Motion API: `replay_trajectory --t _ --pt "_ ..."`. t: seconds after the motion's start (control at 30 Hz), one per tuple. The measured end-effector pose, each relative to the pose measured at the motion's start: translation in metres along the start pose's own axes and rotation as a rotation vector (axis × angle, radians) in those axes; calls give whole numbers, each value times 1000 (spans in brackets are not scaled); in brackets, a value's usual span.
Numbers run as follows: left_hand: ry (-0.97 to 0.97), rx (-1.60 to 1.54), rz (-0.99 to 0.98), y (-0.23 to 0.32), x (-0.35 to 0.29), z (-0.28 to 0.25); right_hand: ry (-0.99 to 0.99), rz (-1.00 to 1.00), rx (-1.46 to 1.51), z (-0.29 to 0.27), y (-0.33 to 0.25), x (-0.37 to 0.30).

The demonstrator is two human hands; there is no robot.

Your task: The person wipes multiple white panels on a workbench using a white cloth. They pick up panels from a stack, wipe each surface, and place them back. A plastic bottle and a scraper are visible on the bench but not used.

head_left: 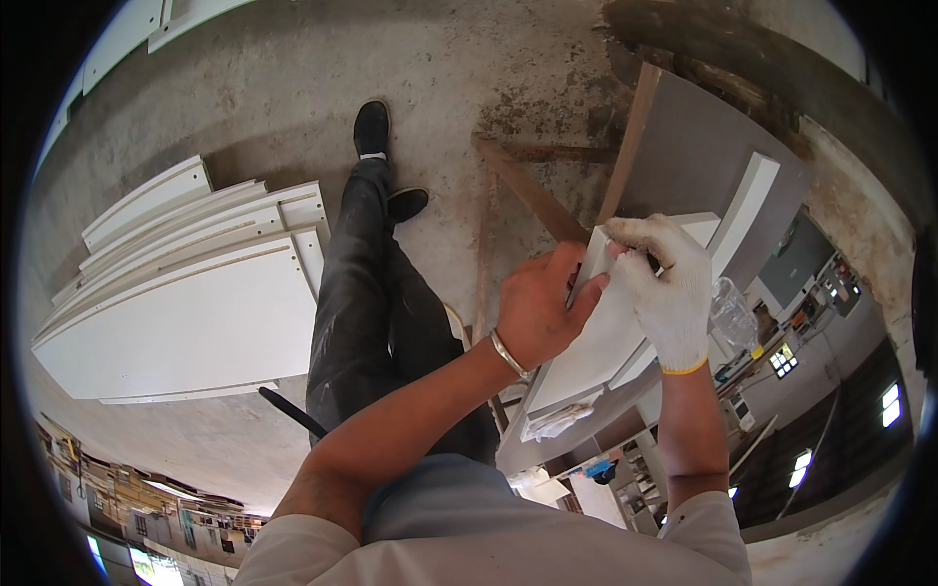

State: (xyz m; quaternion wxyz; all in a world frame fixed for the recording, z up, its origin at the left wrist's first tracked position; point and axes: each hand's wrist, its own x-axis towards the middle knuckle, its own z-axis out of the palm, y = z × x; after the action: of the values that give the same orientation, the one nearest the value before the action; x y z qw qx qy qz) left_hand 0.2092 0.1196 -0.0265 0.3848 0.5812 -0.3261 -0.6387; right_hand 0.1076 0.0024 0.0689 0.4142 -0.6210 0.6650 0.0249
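A white panel (598, 344) lies on a brown-topped work table to my right, its narrow edge facing me and the left. My left hand (543, 308), bare with a metal bracelet on the wrist, is closed around that edge, thumb on the near side. My right hand (676, 285) wears a white knitted glove with a yellow cuff. Its fingers are pinched together at the panel's far corner, and pink shows at the fingertips. Whatever sits between them is too small or hidden to name.
A narrow white strip (746, 210) and a clear plastic bottle (733, 314) are on the table (684, 146). Crumpled white plastic (559, 422) lies by its near end. Stacked white panels (195, 322) rest on the floor at left. Wooden table legs (532, 190) stand ahead.
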Motion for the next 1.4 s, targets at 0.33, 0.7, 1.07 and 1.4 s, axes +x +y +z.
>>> replay_trajectory --t 0.33,0.7,1.07,1.4 --pt "-38 44 -31 4 1 -4 -16 23 -53 -1 -9 0" --pt "-40 96 -22 10 1 -8 64 170 124 12 -9 -5" --pt "-48 147 -7 8 2 -10 149 380 418 15 -4 -14" --pt "-52 152 -14 11 2 -13 125 388 427 20 -6 -13"
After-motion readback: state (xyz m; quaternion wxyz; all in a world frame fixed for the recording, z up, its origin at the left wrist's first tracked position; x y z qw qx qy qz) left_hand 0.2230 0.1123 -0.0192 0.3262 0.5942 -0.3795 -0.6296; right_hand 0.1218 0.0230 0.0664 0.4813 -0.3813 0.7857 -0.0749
